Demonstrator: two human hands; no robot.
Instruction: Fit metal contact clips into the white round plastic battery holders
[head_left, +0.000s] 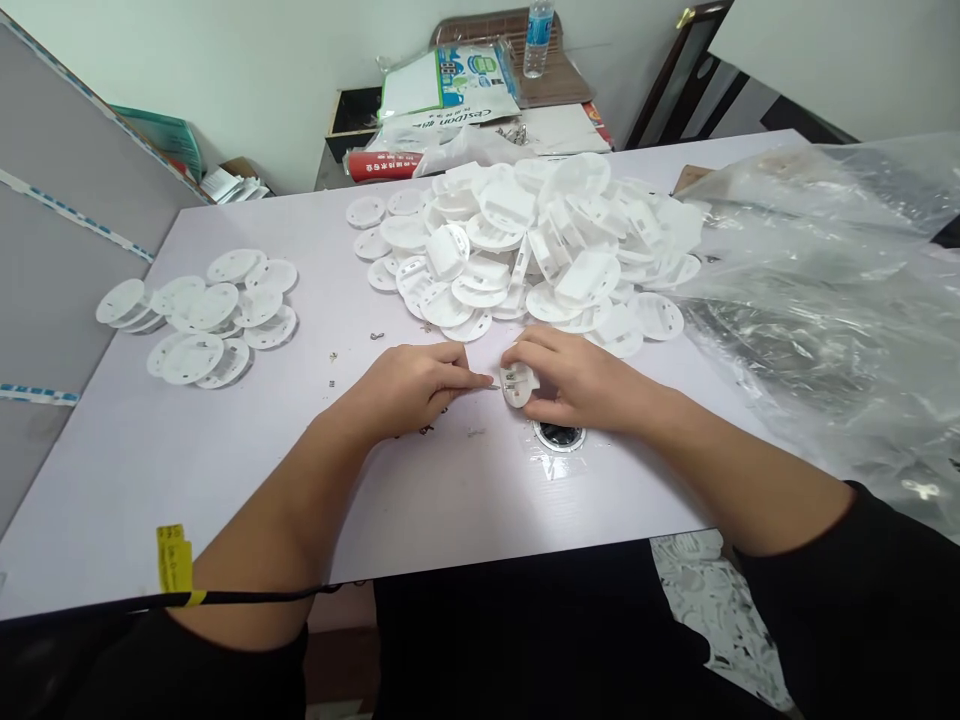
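Observation:
My right hand (562,378) is closed around a round white plastic part (517,385), tilted so its inner side with small metal strips faces left. Close beside it, my left hand (420,385) pinches a small thin metal piece (493,387) that points at the white part; whether the two touch I cannot tell. Under the left hand lie small dark metal bits (426,430), partly hidden by the fingers. A big heap of similar white plastic parts (510,240) spreads beyond both hands.
A smaller group of white discs (214,310) lies at the left. Clear plastic sheeting (840,300) covers the table's right side. A round cable hole (560,435) sits beside my right hand. A black cable with a yellow tag (175,560) runs along the front edge. A water bottle (538,40) stands behind.

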